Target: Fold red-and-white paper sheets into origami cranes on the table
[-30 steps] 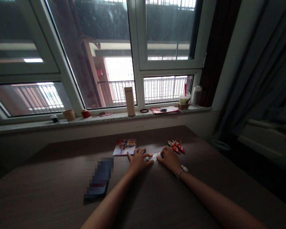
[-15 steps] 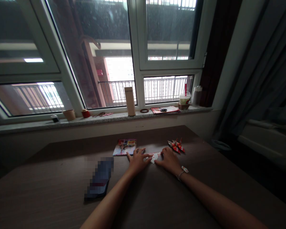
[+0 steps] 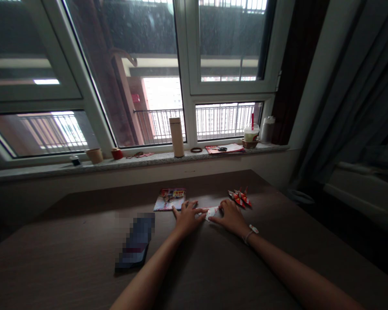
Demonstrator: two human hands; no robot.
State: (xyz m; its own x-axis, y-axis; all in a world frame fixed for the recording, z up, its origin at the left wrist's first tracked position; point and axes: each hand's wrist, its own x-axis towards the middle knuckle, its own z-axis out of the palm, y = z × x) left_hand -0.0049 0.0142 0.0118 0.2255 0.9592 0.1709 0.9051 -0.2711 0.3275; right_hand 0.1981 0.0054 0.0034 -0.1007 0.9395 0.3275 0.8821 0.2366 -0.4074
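Observation:
A small folded piece of paper, white with red print, lies on the brown table between my hands. My left hand has its thumb and forefinger on the paper's left end, while its other fingers spread over the tabletop. At the opposite end, my right hand grips the paper with thumb and bent fingers; a bracelet circles that wrist. Just beyond my right hand stand red-and-white folded paper figures. A colourful printed sheet or booklet lies past my left hand.
A dark, pixelated flat object lies left of my left forearm. Along the windowsill stand a tan bottle, a paper cup, a drink cup with a red straw and scissors on papers.
The paper's right part has shifted slightly and shows a different shape. My right hand has bent a little at the wrist; my left hand stays nearly still.

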